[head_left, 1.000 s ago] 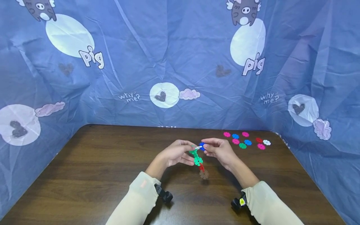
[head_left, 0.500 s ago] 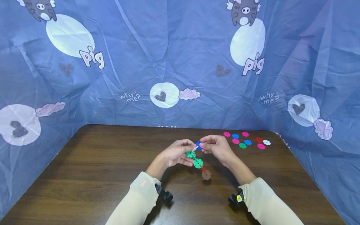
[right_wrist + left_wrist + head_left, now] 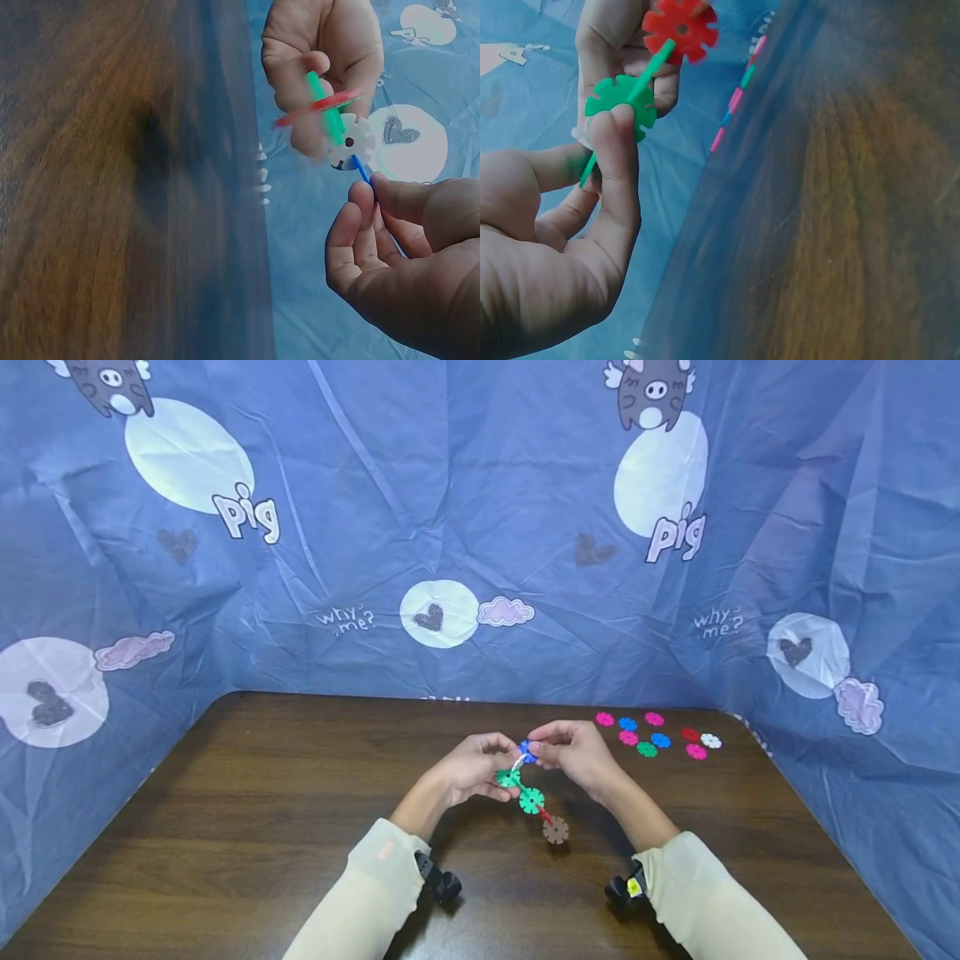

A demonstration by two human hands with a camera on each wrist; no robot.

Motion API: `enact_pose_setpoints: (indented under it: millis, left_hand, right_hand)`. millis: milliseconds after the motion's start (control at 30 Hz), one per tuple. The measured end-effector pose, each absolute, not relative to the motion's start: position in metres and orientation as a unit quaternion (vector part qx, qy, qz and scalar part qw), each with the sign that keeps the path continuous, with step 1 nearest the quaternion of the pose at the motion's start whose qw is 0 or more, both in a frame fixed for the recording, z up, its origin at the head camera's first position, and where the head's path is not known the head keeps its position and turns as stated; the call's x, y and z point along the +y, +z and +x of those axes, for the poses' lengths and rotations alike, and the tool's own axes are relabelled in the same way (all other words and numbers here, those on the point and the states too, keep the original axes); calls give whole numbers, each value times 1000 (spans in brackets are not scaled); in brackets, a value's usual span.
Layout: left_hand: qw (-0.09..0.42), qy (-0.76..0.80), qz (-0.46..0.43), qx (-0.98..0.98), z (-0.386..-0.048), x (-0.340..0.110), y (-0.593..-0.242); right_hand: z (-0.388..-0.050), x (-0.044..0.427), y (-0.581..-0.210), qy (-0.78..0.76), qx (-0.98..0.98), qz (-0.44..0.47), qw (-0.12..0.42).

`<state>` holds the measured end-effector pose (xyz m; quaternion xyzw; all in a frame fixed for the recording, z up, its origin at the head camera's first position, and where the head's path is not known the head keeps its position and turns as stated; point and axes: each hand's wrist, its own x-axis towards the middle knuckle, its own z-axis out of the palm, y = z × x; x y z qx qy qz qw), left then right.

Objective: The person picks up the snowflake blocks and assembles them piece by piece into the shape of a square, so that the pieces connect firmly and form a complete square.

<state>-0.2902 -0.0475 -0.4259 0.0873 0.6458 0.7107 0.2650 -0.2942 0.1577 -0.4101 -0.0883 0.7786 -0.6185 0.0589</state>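
A chain of linked plastic snowflake discs hangs above the table between my hands. My left hand pinches it near a green disc and the white disc. Below the grip, the chain runs through another green disc and a red disc to a brown disc at the lower end. Between thumb and fingers, my right hand pinches a blue disc. Its edge meets the white disc's notched rim; how deep it sits in a slot I cannot tell.
Loose snowflake discs lie at the table's back right: several pink ones, such as this pink disc, two blue, a green disc, a red disc and a white disc. Behind the brown wooden table hangs a blue printed cloth.
My right hand has moved slightly left with the blue disc, closer to the left hand. The chain has turned, and its brown end has swung a little right and towards me.
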Motion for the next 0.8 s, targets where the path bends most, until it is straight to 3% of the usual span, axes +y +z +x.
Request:
enact_pose_setpoints:
  millis: [800]
  left_hand:
    - [245,693,101,670,-292,-47,-428]
  right_hand:
    - [-295,159,-414,-616,777,-107,73]
